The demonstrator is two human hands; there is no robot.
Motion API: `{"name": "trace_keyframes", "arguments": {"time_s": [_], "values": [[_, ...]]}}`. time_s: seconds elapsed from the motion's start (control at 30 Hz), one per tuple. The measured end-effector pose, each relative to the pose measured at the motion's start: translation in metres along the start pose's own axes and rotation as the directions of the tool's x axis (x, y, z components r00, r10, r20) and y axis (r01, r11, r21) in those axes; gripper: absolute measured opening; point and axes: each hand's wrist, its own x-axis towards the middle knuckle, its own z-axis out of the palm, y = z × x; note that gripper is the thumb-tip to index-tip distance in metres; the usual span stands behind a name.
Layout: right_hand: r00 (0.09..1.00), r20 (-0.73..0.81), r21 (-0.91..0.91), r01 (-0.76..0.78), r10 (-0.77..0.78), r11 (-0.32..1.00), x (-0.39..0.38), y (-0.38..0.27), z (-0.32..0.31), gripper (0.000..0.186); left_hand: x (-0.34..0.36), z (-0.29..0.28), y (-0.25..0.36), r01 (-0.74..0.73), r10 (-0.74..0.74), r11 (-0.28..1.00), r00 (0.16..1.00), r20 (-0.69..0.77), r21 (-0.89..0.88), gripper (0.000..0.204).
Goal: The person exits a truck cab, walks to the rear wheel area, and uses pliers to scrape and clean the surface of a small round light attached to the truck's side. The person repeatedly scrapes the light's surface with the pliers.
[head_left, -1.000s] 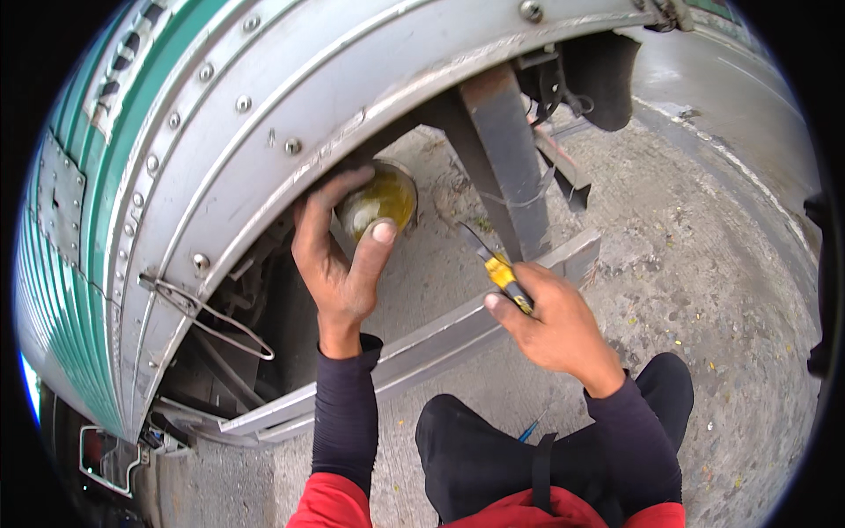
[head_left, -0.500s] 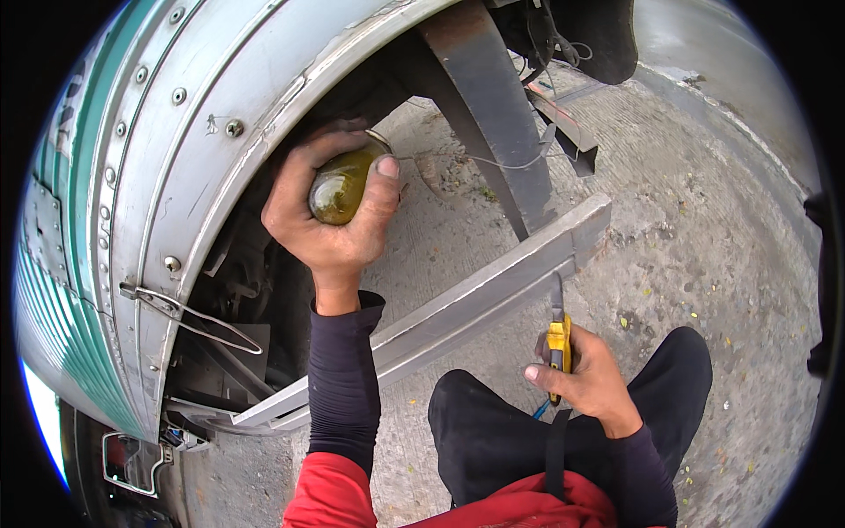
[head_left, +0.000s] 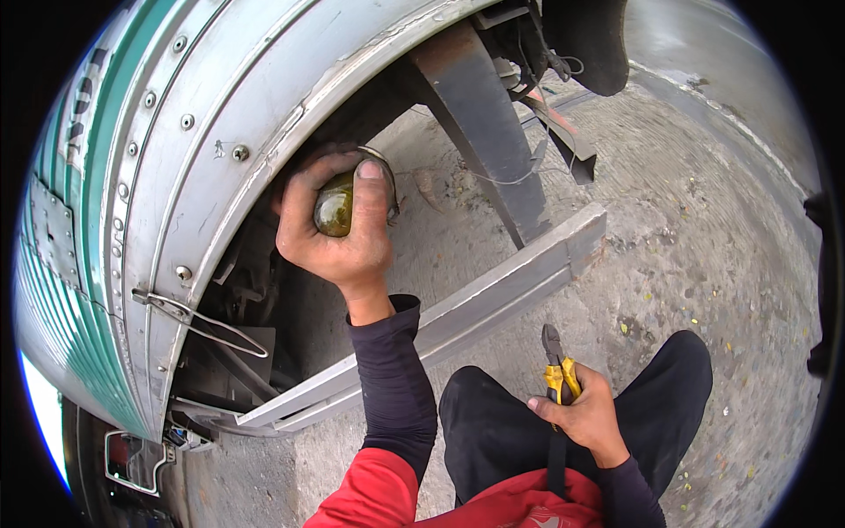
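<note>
Up by the curved metal panel, my left hand (head_left: 345, 257) is wrapped round a rounded lamp with a clear yellow-green dome (head_left: 333, 211). My thumb lies over the lamp's face, and a metal rim shows at its upper right side. Fingers and palm hide part of the lamp. Low in front of my legs, my right hand (head_left: 597, 421) grips diagonal cutting pliers (head_left: 554, 356) with yellow and black handles. Their dark jaws point up and away from me, with nothing visible between them. A thin grey wire (head_left: 506, 181) runs past the dark upright beam, right of the lamp.
A riveted silver and green vehicle body (head_left: 211, 114) curves along the left. The dark steel beam (head_left: 480, 123) slants down behind a grey metal bar (head_left: 493, 308) that crosses in front of me. A bent wire loop (head_left: 220, 330) sticks out from the panel. Rough concrete (head_left: 687, 255) lies below.
My left hand and the lamp have shifted slightly right and down in view, the thumb now farther across the lamp. The pliers have moved lower and turned, showing their jaws and both handles more plainly.
</note>
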Motion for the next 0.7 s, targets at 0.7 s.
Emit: {"name": "trace_keyframes", "arguments": {"time_s": [0.7], "values": [[0.808, 0.518, 0.117, 0.258, -0.281, 0.959, 0.049, -0.069, -0.012, 0.03, 0.035, -0.037, -0.001, -0.101, 0.095, 0.995, 0.86, 0.501, -0.015, 0.035]]}}
